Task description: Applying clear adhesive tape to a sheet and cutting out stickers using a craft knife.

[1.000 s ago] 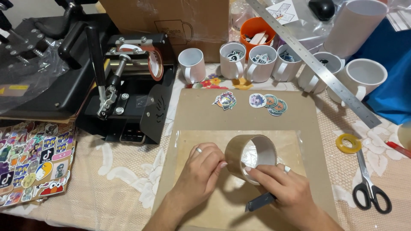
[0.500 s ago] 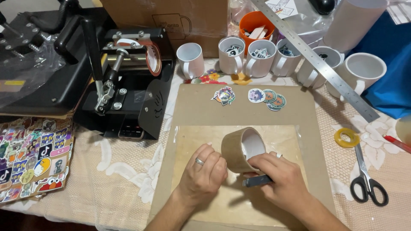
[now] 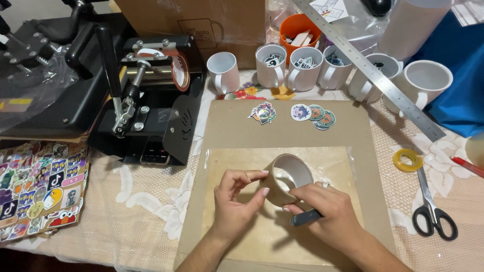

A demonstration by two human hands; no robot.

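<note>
On the desk [image 3: 151, 236], a black mug press [image 3: 146, 116] stands toward the left edge, and a brown cardboard sheet [image 3: 282, 131] lies at the near middle. Over the sheet, the left hand [image 3: 234, 204] pinches a roll of tape [image 3: 287, 179] with thumb and fingers closed on its side. The right hand [image 3: 330, 211] steadies the roll while curled around a small dark cutter [image 3: 305, 218].

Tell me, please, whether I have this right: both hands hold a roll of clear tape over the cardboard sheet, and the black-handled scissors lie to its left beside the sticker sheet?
Not quite. The head view shows the scissors lying to the right of the cardboard sheet, below a small yellow tape roll, not by the sticker sheet. The rest stands: the left hand and right hand hold the tape roll over it.
</note>
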